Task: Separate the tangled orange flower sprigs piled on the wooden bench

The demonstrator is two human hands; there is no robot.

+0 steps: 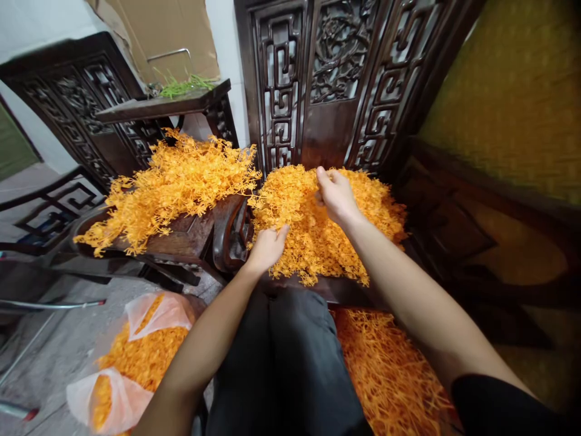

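Observation:
A broad heap of orange, branching plastic-looking sprigs (308, 242) covers the seat of a dark carved wooden chair in front of me. My left hand (269, 248) is at the heap's left front edge, its fingers curled and its thumb pointing up and right. Over the back middle of the heap is my right hand (336, 197), fingers closed with the thumb on top. Whatever either hand grips is hidden by the fingers or blends into the orange pieces.
Another orange pile (181, 181) lies on the wooden seat at left. A pinkish-white plastic bag (120, 396) of orange pieces stands on the floor. Orange strands (385, 369) fill the space below right. Green stems (186, 86) lie on a small side table (149, 109). The carved chair back (331, 130) rises behind.

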